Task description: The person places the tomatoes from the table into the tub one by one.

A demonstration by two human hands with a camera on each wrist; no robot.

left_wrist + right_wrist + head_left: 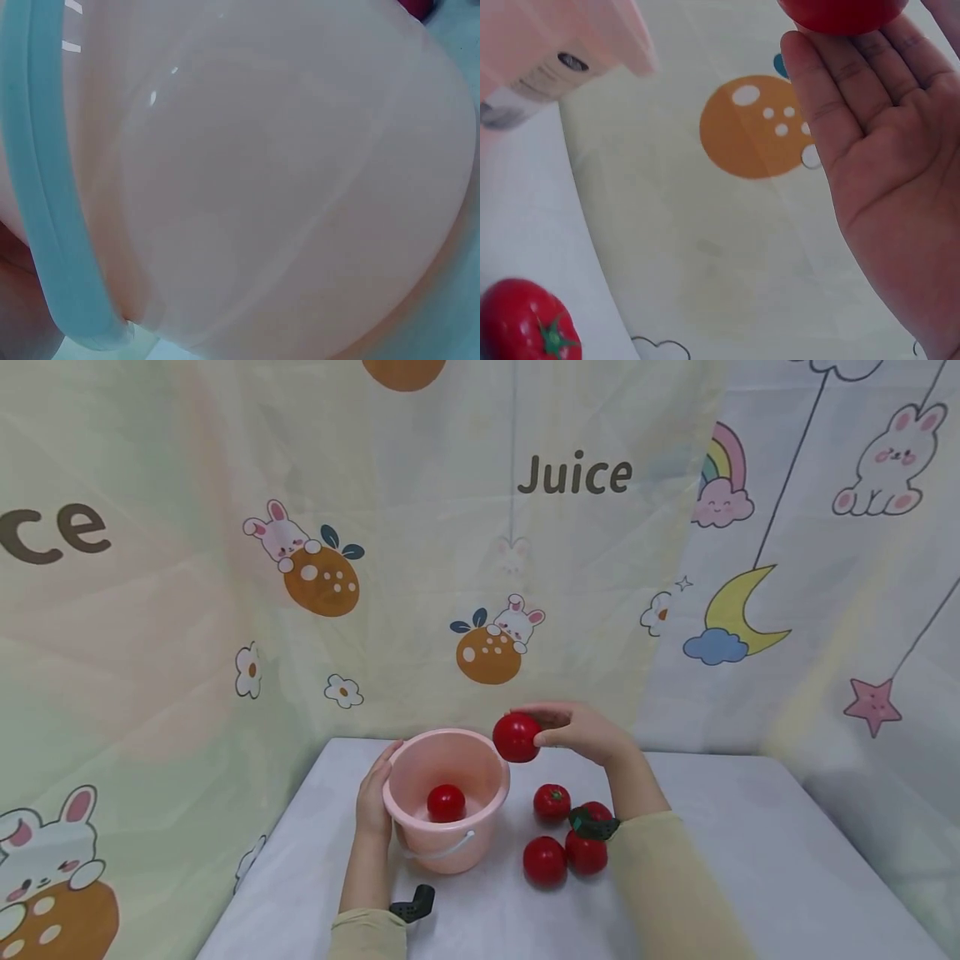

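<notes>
In the head view a pink bucket [448, 847] stands upright, with one red tomato [446, 803] inside. My left hand [375, 802] holds the bucket's left side, its fingers curving around the wall near the rim; the thumb is hidden. The left wrist view is filled by the bucket wall [262, 165] and its pale handle [45, 172]. At the bucket's right rim, raised above the table, my right hand [573, 731] grips another tomato [516, 737] between thumb and fingers. In the right wrist view the palm [900, 165] shows beneath that tomato [844, 11].
Several more tomatoes [545, 862] lie on the white table [720, 860] right of the bucket, partly under the right wrist. Black wrist cameras [414, 906] sit on both wrists. A printed cloth [412, 652] hangs behind and beside the table.
</notes>
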